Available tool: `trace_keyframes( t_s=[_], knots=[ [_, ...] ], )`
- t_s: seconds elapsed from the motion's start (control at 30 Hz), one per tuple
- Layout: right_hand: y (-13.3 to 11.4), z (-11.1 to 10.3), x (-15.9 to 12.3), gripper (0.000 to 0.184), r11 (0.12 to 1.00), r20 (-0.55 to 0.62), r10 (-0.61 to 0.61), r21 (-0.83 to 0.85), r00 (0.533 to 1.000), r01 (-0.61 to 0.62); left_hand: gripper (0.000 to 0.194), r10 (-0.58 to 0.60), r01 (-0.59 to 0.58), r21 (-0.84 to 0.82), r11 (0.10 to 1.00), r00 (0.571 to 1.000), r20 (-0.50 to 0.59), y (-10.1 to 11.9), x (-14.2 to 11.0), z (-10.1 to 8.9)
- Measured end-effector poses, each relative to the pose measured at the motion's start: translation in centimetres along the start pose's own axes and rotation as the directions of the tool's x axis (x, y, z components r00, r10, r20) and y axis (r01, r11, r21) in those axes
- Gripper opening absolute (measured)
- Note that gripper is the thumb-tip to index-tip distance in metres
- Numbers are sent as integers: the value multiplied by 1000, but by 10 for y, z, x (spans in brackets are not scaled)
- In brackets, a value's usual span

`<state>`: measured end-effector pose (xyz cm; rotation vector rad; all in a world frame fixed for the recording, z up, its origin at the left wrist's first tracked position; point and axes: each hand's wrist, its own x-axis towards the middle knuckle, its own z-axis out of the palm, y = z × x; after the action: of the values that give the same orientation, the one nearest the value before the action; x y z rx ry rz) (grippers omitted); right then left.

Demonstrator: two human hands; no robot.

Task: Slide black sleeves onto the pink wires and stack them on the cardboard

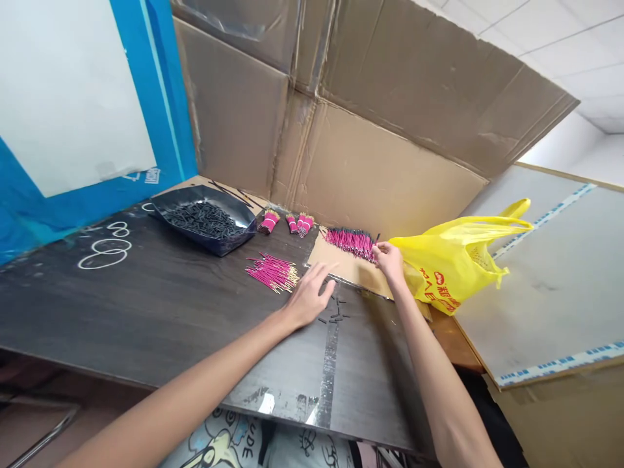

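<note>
My left hand [311, 296] hovers over the dark table with fingers spread and nothing in them. Loose pink wires [273, 272] with bare, pale ends lie just left of it. Small black tubes [337, 311] are scattered near its thumb. My right hand [389, 259] pinches at the right end of a row of pink wires [351, 243] with dark tips, laid on a cardboard sheet [366, 273]. A dark tip pokes up past these fingertips, apparently that of a wire; most of it is hidden by the fingers.
A black tray [214, 243] full of black tubes stands back left. Tied pink wire bundles [268, 221] sit along the back. White rings [104, 253] lie at left. A yellow plastic bag [439, 260] stands close to my right hand. Cardboard walls [390, 149] rise behind.
</note>
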<state>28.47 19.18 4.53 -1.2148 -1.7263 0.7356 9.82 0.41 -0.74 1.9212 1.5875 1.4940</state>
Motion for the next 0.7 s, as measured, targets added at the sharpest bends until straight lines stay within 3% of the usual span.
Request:
trace_keyframes(
  t_s=[0.1,0.33,0.5,0.7],
  knots=[
    [-4,12,30,30,981,-29,26,-193,999,-31,47,93,-108,154,982,991,99,-2,-4,4],
    [-28,58,59,24,870,46,36,-493,998,-9,46,140,-175,302,937,981,135,-8,-9,9],
    [-39,83,71,27,799,94,21,-599,995,40,39,177,-224,365,903,971,160,-8,-13,14],
    [-43,120,72,15,753,182,-4,-646,983,123,25,121,-235,401,885,949,290,-4,-16,13]
  ],
)
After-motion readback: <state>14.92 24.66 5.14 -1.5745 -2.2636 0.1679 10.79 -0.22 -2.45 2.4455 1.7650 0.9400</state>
